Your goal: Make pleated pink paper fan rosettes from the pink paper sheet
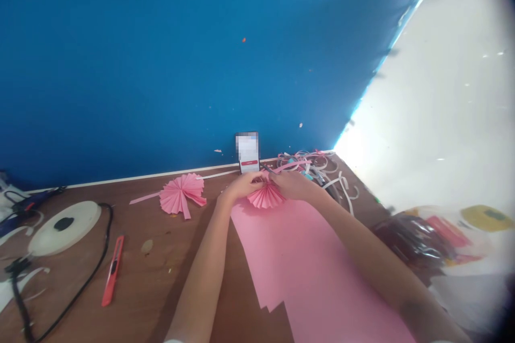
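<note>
Paper, pink and pleated into one small fan (266, 198), sits between our two hands, above the far end of one large pink sheet (289, 252); our left hand (242, 185) curls in from one side, thumb and fingers pinching the small fan near its upper left edge; our right hand (296, 185) bends in from the other side, its fingertips close together at the upper right; one thin dark item (267, 169) shows by them, too small to name, and we cannot tell whether that hand pinches it or the paper.

We count one more pleated piece, a wider pink rosette (181, 193), lying well to the left on the brown table (140, 289); one pink strip (144, 199) reaches out from its left side; one phone (249, 151) stands upright at the blue wall (161, 64), just beyond our hands; one tangle of ribbons (322, 163), too snarled to count, lies to the right of the phone; at left we see one red cutter (113, 272), one pale disc (76, 225) with one dark centre, and one black cord (98, 267) curving between the two.
</note>
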A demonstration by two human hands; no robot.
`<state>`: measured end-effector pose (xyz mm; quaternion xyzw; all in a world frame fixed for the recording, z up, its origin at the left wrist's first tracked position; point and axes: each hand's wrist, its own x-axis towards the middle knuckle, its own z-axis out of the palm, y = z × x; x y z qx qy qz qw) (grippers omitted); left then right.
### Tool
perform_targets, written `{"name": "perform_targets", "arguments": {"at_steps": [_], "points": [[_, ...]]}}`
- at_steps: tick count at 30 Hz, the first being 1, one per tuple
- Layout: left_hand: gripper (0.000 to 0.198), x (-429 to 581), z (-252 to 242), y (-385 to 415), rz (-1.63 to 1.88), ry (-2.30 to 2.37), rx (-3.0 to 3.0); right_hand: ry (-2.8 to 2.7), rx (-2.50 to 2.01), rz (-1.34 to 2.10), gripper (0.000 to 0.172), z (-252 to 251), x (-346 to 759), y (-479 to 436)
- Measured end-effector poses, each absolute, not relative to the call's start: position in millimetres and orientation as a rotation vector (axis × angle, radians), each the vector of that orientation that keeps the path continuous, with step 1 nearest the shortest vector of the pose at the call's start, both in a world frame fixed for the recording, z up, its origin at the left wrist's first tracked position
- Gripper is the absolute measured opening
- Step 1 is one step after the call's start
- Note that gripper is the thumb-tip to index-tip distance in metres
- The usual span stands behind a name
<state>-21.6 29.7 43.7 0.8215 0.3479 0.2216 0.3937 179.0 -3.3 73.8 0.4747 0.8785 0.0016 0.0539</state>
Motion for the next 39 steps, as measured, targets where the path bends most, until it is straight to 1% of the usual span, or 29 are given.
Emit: {"name": "perform_targets", "arguments": {"at_steps": [2,6,12,21,28,39], "points": [[0.022,-23,47,29,0.550,0.873,2.096,2.687,1.479,-0.025,0.031,75,179,-3],[0.026,-25,54,27,0.525,0.877,2.099,2.710,1.559,-0.157,0.036,80,180,-3],[0.030,-28,59,26,0.451,0.923,2.130,2.712,1.509,-0.292,0.039,81,182,1],[0.034,-26,63,23,0.434,1.002,2.156,2.715,1.493,-0.159,0.030,76,181,2],[0.032,-27,65,23,0.418,0.970,2.097,2.744,1.486,-0.279,0.037,80,180,0],[0.034,-27,63,26,0.418,0.982,2.085,2.787,1.498,-0.227,0.033,76,181,1]]}}
